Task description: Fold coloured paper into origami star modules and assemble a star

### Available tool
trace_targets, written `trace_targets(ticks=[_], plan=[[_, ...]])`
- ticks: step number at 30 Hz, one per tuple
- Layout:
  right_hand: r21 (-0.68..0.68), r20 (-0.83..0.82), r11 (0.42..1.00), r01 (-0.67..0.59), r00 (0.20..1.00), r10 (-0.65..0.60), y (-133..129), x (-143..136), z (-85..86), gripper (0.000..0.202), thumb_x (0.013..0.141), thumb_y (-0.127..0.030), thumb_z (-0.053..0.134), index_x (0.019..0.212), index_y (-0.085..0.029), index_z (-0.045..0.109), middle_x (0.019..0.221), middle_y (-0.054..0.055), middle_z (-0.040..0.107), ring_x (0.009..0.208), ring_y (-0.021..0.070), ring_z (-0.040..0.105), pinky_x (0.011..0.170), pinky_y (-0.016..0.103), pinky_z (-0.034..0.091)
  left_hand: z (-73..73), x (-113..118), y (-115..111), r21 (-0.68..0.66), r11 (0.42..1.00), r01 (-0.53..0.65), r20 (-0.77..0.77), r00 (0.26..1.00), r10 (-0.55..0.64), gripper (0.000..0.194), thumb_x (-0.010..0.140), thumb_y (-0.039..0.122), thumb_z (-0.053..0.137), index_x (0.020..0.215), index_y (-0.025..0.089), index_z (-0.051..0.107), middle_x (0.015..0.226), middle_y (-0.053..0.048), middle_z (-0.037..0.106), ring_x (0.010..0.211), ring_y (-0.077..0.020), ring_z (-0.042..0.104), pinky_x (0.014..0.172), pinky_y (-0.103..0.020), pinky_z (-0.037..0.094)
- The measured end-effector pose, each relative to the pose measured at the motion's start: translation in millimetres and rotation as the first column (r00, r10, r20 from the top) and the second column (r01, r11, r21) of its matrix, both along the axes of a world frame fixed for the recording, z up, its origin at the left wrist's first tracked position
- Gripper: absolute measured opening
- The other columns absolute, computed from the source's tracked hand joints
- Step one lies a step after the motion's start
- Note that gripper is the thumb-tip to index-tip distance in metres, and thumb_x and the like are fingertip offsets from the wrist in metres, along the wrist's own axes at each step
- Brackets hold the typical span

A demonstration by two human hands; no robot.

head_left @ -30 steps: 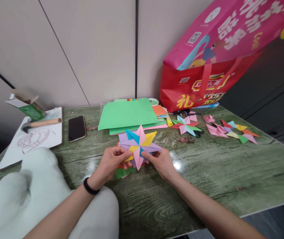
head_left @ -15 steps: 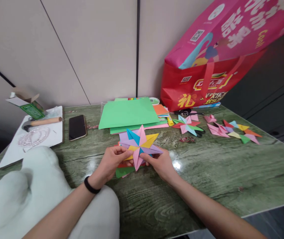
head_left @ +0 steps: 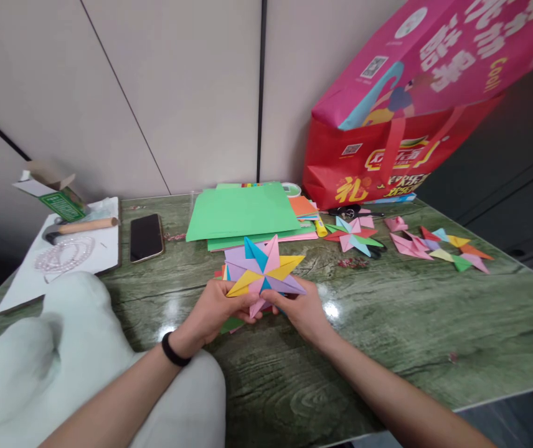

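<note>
On the streaky green tabletop (head_left: pixel 388 354), from left: wooden-handled tool (head_left: pixel 86 226), phone (head_left: pixel 146 238); centrally, my left hand (head_left: pixel 215 308) and right hand (head_left: pixel 302 308) pinched a multicoloured folded star (head_left: pixel 265 274) before green sheets (head_left: pixel 243 211); then a red bag (head_left: pixel 353 171) by the pale wall (head_left: pixel 177 93).

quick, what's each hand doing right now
Left hand: closed on the multicoloured folded-paper star.
Right hand: closed on the same star, thumb near its lower points.
</note>
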State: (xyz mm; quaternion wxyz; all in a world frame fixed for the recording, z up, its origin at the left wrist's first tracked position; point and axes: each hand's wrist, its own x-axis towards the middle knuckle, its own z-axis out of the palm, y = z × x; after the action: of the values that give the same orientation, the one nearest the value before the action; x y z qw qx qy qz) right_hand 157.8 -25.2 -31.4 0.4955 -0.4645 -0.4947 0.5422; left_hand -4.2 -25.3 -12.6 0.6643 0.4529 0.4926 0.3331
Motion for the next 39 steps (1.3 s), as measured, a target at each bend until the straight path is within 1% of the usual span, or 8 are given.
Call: trace_targets(ticks=[11,15,21,25,28,31,34,39], plan=[[-0.007,0.009,1.000,-0.015,1.000,0.015,-3,-1,3.9,0.025,0.059,-0.037,0.072,0.056,-0.018,0.058,0.051,-0.001,0.057,0.044,0.0125,0.049,0.042,0.025,0.042,0.3,3,0,0.023,0.999,-0.033,0.032,0.999,0.032,0.022,0.063,0.030,0.073,0.068,0.009,0.069,0.061,-0.005,0.068,0.054,-0.0132,0.063,0.050,-0.021,0.052],[-0.015,-0.008,1.000,-0.005,1.000,0.005,-3,0,1.0,0.024,0.058,-0.035,0.073,0.067,-0.017,0.060,0.059,0.000,0.061,0.046,0.0128,0.051,0.043,0.025,0.045,-1.4,2,0,0.007,1.000,0.024,0.091,0.996,-0.024,0.023,0.067,0.030,0.071,0.073,0.009,0.069,0.067,-0.006,0.070,0.060,-0.0141,0.065,0.055,-0.021,0.053],[0.007,-0.052,0.999,0.043,0.998,-0.043,0,1,-3.8,0.041,0.053,-0.032,0.077,0.086,-0.017,0.057,0.079,0.002,0.064,0.061,0.0163,0.059,0.050,0.026,0.050,2.1,3,0,-0.007,1.000,0.020,0.112,0.994,-0.019,0.029,0.070,0.032,0.069,0.085,0.008,0.065,0.075,-0.009,0.071,0.067,-0.0168,0.067,0.058,-0.022,0.054],[-0.010,-0.033,0.999,-0.035,0.999,0.035,-1,0,-4.2,0.036,0.056,-0.033,0.076,0.084,-0.017,0.059,0.072,0.001,0.065,0.053,0.0151,0.057,0.048,0.027,0.049,5.7,5,1,-0.050,0.999,0.004,0.134,0.991,0.003,0.034,0.068,0.032,0.070,0.091,0.009,0.063,0.075,-0.009,0.070,0.066,-0.0178,0.067,0.053,-0.023,0.054],[0.026,-0.037,0.997,-0.077,0.996,0.078,0,2,-3.7,0.037,0.058,-0.030,0.075,0.088,-0.017,0.061,0.079,0.003,0.067,0.064,0.0180,0.062,0.059,0.028,0.051,6.6,5,0,-0.054,0.998,-0.043,0.128,0.991,0.050,0.029,0.067,0.033,0.070,0.083,0.009,0.063,0.068,-0.006,0.069,0.058,-0.0149,0.064,0.050,-0.022,0.052],[0.093,-0.132,0.996,-0.003,0.991,0.015,7,9,-3.9,0.044,0.060,-0.030,0.074,0.100,-0.019,0.059,0.095,0.005,0.067,0.085,0.0201,0.062,0.071,0.029,0.051,5.9,4,0,-0.016,0.998,-0.058,0.111,0.992,0.060,0.026,0.069,0.034,0.069,0.077,0.010,0.063,0.063,-0.004,0.068,0.053,-0.0121,0.062,0.050,-0.021,0.050],[0.074,-0.185,0.992,0.099,0.979,-0.084,16,19,-5.2,0.041,0.071,-0.036,0.065,0.107,-0.022,0.056,0.094,0.005,0.067,0.082,0.0177,0.063,0.067,0.028,0.050,4.1,5,-1,0.006,1.000,-0.014,0.029,0.999,0.014,0.024,0.068,0.033,0.069,0.073,0.010,0.062,0.057,-0.004,0.067,0.048,-0.0118,0.060,0.048,-0.022,0.049],[0.073,-0.034,0.990,0.120,0.992,-0.118,20,23,-10.8,0.020,0.067,-0.037,0.067,0.070,-0.017,0.067,0.066,0.001,0.066,0.060,0.0133,0.059,0.054,0.023,0.047,2.8,4,-1,0.049,0.999,0.010,-0.063,0.998,-0.007,0.023,0.068,0.033,0.069,0.063,0.011,0.062,0.052,-0.002,0.066,0.043,-0.0101,0.057,0.042,-0.019,0.044]])
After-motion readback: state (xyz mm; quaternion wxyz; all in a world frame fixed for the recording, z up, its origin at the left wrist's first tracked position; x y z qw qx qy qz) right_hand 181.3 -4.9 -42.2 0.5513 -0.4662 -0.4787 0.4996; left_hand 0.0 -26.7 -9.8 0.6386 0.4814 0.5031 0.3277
